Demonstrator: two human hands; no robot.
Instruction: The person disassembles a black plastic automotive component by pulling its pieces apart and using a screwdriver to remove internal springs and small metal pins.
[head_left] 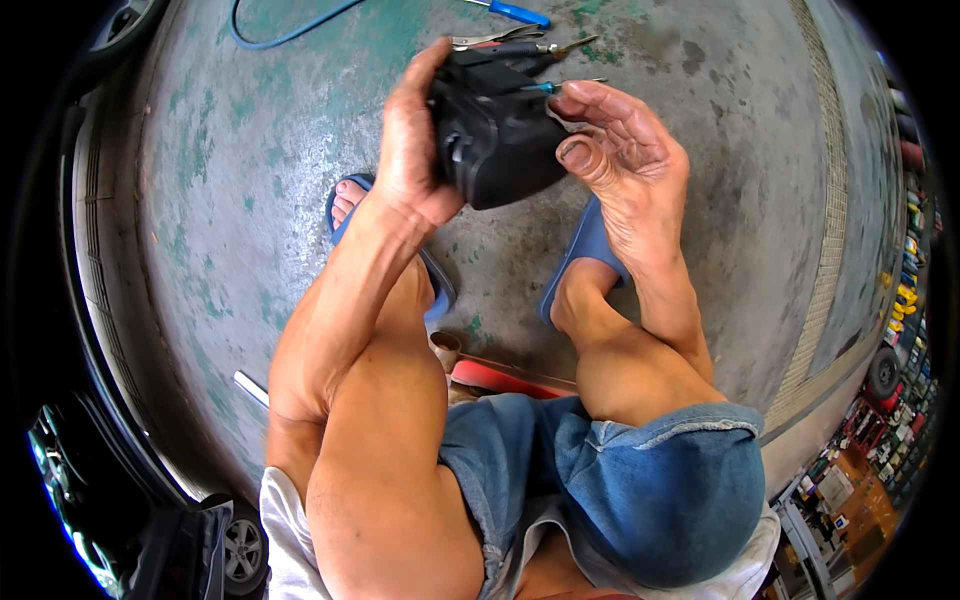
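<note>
A black moulded plastic housing (505, 145), its exact kind unclear, is held up above the floor between my knees. My left hand (410, 145) grips its left side, with the thumb side up along its far edge; the housing hides most of the fingers. At its right edge is my right hand (630, 150), fingers curved and thumb apart from them. The right thumb tip is beside the housing; whether it touches cannot be made out. Just behind the housing, a small teal-handled tool (547, 88) with a thin shaft shows in part.
Locking pliers (500, 37), a dark-handled tool (515, 50) and a blue-handled screwdriver (518, 13) lie on the worn floor beyond my hands, near a blue hose (290, 42). A red low seat or board (510, 380) is beneath me. Cluttered shelves (905, 330) stand right; a car wheel (243, 550) shows lower left.
</note>
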